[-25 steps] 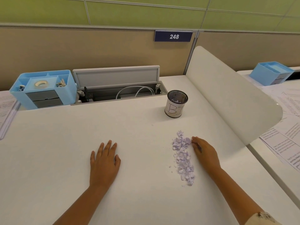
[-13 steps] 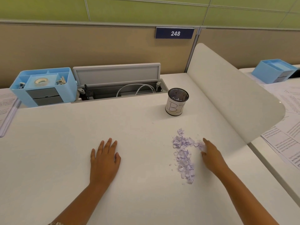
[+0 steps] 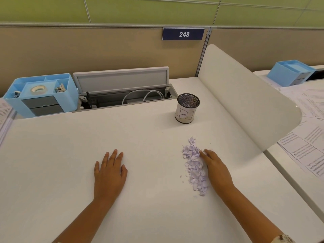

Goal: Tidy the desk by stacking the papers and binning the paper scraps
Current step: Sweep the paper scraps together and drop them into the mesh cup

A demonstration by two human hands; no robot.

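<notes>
A narrow heap of pale purple paper scraps (image 3: 194, 165) lies on the white desk (image 3: 140, 216), right of centre. My right hand (image 3: 216, 170) rests on edge against the heap's right side, fingers together and touching the scraps. My left hand (image 3: 109, 171) lies flat on the desk, palm down, fingers slightly apart, holding nothing. A small mesh cup labelled as a bin (image 3: 187, 108) stands beyond the heap with a few scraps inside. Printed papers (image 3: 305, 142) lie on the neighbouring desk to the right.
A blue desk organiser (image 3: 41, 94) with tape sits at the back left beside an open cable tray (image 3: 126, 95). A white curved divider (image 3: 245, 95) rises along the right edge. More printed paper (image 3: 4, 111) shows at the far left. A second blue organiser (image 3: 290, 71) is far right.
My right hand swung out to the right, then came back against the heap, pushing stray scraps into a tighter line. The left hand stayed put.
</notes>
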